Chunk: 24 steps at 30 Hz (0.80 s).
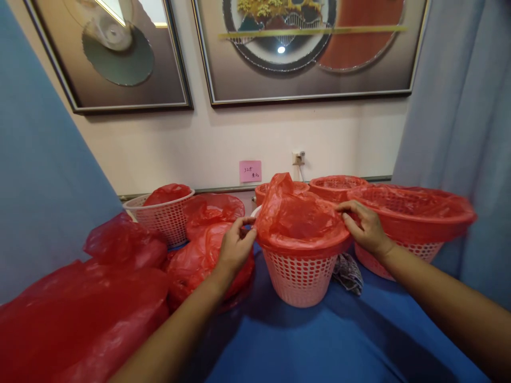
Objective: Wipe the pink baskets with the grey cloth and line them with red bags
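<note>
A pink perforated plastic basket [301,279] stands upright on the blue cloth. A thin red plastic bag [305,218] lines it, folded over the rim, with one part bunched up at the back left. My left hand [238,242] pinches the bag's edge at the left side of the rim. On the opposite side, my right hand [366,227] grips the bag's edge between thumb and fingers. The basket's inside is hidden beneath the red film.
A larger lined basket [423,226] stands at right, near a crumpled patterned cloth [348,273]. Several red bags [96,308] pile up at left, before a white basket [159,217]. Orange-red baskets [337,183] stand behind, below a pink note [250,171] on the wall.
</note>
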Tool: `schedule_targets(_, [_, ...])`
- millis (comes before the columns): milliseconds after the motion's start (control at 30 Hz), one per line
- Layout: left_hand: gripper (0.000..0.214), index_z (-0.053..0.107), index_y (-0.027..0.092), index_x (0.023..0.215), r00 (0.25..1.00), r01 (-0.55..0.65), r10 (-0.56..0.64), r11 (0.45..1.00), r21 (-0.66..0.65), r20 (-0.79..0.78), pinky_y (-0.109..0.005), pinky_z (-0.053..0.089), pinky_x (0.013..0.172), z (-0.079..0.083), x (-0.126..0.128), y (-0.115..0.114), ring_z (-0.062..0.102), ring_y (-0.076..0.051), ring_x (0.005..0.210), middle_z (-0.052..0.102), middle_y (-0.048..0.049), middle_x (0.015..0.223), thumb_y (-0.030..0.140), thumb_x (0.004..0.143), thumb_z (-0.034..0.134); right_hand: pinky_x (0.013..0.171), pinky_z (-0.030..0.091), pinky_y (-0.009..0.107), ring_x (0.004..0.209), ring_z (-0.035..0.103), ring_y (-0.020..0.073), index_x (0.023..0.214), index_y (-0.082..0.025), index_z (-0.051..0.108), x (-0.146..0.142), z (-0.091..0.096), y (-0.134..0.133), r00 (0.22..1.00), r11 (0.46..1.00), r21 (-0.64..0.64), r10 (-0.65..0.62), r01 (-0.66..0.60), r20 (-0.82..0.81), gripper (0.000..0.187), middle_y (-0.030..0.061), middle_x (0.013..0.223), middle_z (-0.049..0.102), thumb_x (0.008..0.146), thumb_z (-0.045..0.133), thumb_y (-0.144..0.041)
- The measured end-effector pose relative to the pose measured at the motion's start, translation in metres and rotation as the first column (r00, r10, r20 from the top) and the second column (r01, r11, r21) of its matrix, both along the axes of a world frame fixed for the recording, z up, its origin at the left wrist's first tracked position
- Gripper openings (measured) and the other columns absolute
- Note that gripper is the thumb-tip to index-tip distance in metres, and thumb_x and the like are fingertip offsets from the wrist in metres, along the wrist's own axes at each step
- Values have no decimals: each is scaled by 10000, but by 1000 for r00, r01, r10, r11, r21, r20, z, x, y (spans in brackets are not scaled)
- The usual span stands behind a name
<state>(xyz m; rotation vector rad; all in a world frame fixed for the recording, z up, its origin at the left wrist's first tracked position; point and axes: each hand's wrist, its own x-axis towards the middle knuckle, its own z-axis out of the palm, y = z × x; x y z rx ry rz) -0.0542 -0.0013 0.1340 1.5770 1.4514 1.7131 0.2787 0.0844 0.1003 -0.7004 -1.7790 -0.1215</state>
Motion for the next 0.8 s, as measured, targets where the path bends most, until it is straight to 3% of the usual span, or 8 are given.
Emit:
schedule_targets(100, [258, 701, 180, 1003, 999, 22, -20, 998, 62, -39, -319, 540, 791, -6, 13, -20, 679, -200, 844, 730, -43, 929, 314, 787, 656, 1000, 474, 538, 1190, 611, 337, 1176, -209, 617, -10, 12, -27, 974, 947, 225, -220, 228, -61, 284, 139, 1237, 648, 895, 571, -205])
schedule_targets(167, [251, 684, 184, 1043, 995, 76, -70, 993, 86, -71, -336, 553, 833, -11, 24, -32, 692, -209, 906, 730, -61, 977, 325, 841, 637, 1032, 449, 532, 1229, 594, 330, 1249, -206, 585, -30, 19, -57, 984, 944, 280, -176, 174, -17, 349, 152, 1298, 627, 902, 567, -169])
schedule_targets(300, [276, 642, 202, 1156, 972, 195, -182, 978, 77, -148, -333, 584, 786, -17, 38, -47, 708, -189, 832, 722, -68, 1004, 317, 906, 616, 821, 481, 409, 936, 670, 254, 1112, -191, 616, -73, 21, -96, 966, 989, 147, -45, 7, 255, 189, 104, 1030, 716, 954, 513, -193])
schedule_targets(400, [375, 593, 231, 1296, 937, 143, -68, 970, 196, -343, -350, 590, 806, -8, 31, -48, 704, -190, 863, 712, -79, 1101, 238, 922, 608, 679, 420, 372, 702, 625, 218, 980, -176, 627, -85, 13, -93, 951, 990, 134, -79, 41, 298, 153, 54, 780, 688, 966, 496, -253])
schedule_targets(533, [458, 630, 271, 1331, 676, 150, 251, 873, 464, -693, -504, 456, 1098, 17, 14, -30, 543, -282, 1323, 557, -115, 1465, 83, 920, 556, 696, 424, 377, 731, 650, 236, 1021, -150, 637, -82, 7, -82, 950, 984, 174, -80, 28, 301, 218, 78, 822, 719, 951, 533, -328])
schedule_targets(667, [307, 738, 278, 1103, 393, 363, 277, 829, 425, -877, -558, 398, 1132, 40, 12, -3, 442, -321, 1433, 499, -79, 1562, 78, 921, 591, 730, 445, 382, 779, 682, 242, 1069, -158, 642, -79, 7, -82, 954, 989, 149, -52, 8, 294, 245, 88, 895, 750, 954, 558, -357])
schedule_targets(733, [210, 748, 256, 954, 326, 394, 281, 827, 400, -903, -562, 380, 1148, 46, 11, 6, 445, -325, 1439, 561, -62, 1520, 104, 926, 606, 751, 453, 384, 803, 692, 239, 1067, -168, 648, -78, 7, -83, 957, 993, 120, -41, 7, 289, 237, 91, 930, 761, 963, 565, -364])
schedule_targets(800, [179, 732, 237, 903, 333, 355, 316, 831, 428, -888, -554, 389, 1147, 46, 6, 9, 480, -320, 1414, 626, -74, 1449, 120, 933, 600, 769, 457, 382, 826, 698, 236, 1074, -173, 653, -75, 6, -82, 959, 996, 94, -34, 8, 281, 241, 92, 951, 766, 975, 579, -380])
